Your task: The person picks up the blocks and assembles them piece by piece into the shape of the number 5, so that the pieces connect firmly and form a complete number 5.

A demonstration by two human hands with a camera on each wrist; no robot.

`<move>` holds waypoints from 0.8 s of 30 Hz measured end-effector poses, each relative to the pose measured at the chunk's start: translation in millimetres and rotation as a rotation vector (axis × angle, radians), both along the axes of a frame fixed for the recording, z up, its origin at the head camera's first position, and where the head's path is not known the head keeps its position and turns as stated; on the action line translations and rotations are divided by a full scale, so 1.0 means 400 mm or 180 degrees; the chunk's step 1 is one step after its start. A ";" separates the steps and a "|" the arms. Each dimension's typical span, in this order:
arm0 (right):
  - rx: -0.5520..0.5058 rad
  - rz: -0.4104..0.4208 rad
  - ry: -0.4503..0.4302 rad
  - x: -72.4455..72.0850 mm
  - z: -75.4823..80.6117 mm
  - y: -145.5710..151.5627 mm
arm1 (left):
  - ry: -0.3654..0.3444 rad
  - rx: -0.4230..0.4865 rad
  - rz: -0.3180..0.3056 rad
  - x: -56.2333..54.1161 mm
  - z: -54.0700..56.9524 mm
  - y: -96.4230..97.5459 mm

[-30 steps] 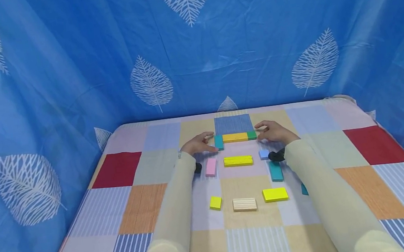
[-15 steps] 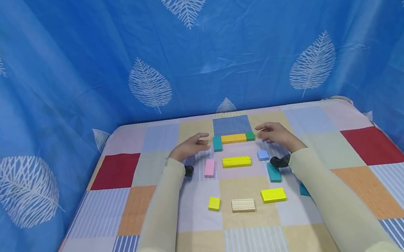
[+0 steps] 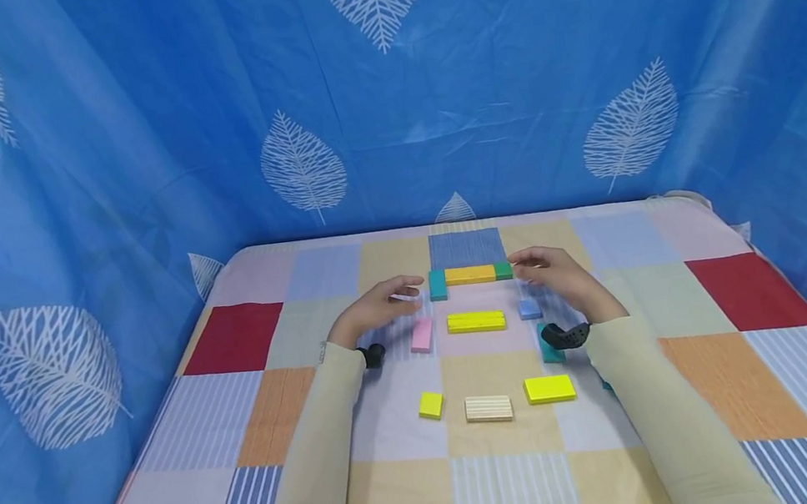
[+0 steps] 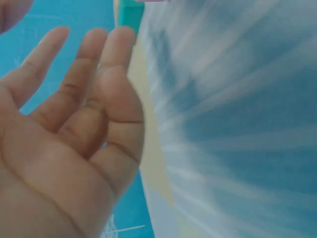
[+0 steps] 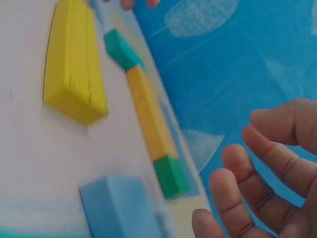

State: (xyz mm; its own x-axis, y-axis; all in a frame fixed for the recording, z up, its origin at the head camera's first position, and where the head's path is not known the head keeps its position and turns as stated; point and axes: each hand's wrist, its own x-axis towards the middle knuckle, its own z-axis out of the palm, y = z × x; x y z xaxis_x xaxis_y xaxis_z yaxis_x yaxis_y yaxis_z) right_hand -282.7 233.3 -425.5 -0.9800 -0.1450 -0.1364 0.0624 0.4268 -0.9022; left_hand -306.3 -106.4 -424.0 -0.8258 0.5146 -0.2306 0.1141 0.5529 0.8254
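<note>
Head view: left hand (image 3: 371, 310) has drawn back from the teal block (image 3: 438, 285).

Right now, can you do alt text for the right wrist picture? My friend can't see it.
A right hand, loosely curved and holding nothing, is near a teal block, orange block and green block in a row. A yellow block and blue block lie left of the row in the picture, with leaf-patterned blue fabric behind.
</note>
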 end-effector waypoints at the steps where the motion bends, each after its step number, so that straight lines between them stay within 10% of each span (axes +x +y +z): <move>1: -0.0036 0.0040 0.0022 0.007 0.005 -0.005 | -0.0013 -0.0001 -0.0033 0.007 0.004 -0.003; 24: 0.0803 0.0581 0.0601 0.071 0.031 -0.069 | -0.0227 -0.0194 0.0027 0.053 -0.022 -0.033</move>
